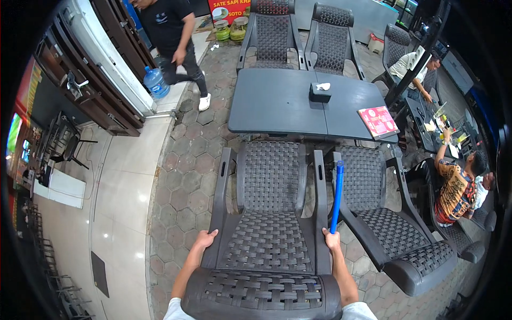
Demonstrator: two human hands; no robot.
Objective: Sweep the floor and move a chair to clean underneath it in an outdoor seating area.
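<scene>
A dark brown woven-look plastic armchair (266, 240) stands right before me, its headrest roll (262, 294) nearest me and its far end by the table. My left hand (207, 239) grips the left side of its frame, thumb on top. On the opposite side, my right hand (332, 239) holds the frame too. A long blue stick or tube (338, 196) rises out of that same hand, pointing towards the table. Just to the right is a matching armchair (392, 232), set at an angle.
Beyond the chairs is a dark folding-type table (276, 102) bearing a tissue box (320, 93) and a red printed menu (378, 121). A person (170, 36) walks at the left past a blue water jug (157, 83). Seated people (456, 188) occupy the right. A tiled step (124, 208) edges the paving.
</scene>
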